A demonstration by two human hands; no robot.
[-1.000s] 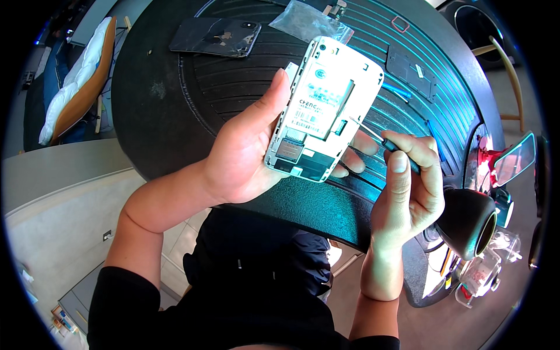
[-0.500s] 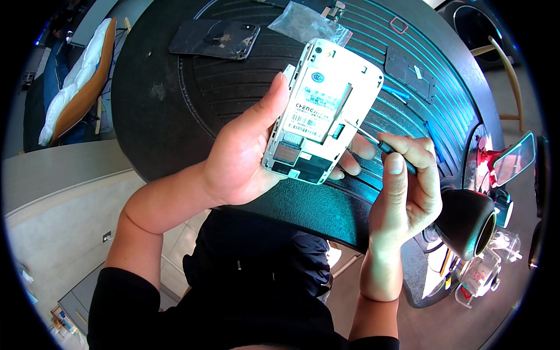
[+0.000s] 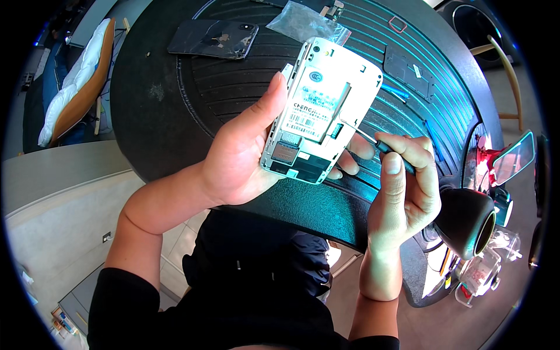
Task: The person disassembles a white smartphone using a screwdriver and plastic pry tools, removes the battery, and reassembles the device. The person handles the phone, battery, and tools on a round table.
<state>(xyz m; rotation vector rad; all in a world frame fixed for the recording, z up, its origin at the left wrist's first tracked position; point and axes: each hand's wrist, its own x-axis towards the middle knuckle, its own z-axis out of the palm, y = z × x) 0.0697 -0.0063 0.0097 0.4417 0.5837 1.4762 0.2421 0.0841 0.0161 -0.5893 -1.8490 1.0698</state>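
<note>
My left hand (image 3: 242, 154) grips a white smartphone (image 3: 344, 76) from beneath, thumb along its left edge and fingertips showing past the right edge. The phone's back cover is off, so its label, slots and dark lower section face up. In my right hand (image 3: 405, 198) a small screwdriver (image 3: 383, 146) with a dark handle is pinched between thumb and fingers. Its thin shaft points up and left, and the tip lies at the phone's right side, near the battery recess. Whether the tip sits in a screw is too small to tell.
On the dark round table (image 3: 151, 116) lie a cracked black phone (image 3: 213, 39), a clear plastic bag (image 3: 303, 24), a dark flat panel (image 3: 408, 73) and blue tools (image 3: 395, 92). At the right stand a black rounded vessel (image 3: 465, 221), a red phone stand (image 3: 485, 158) and a glass teapot (image 3: 481, 274).
Almost nothing differs. The phone, the screwdriver and both hands have shifted very slightly left in the picture, with the grips unchanged.
</note>
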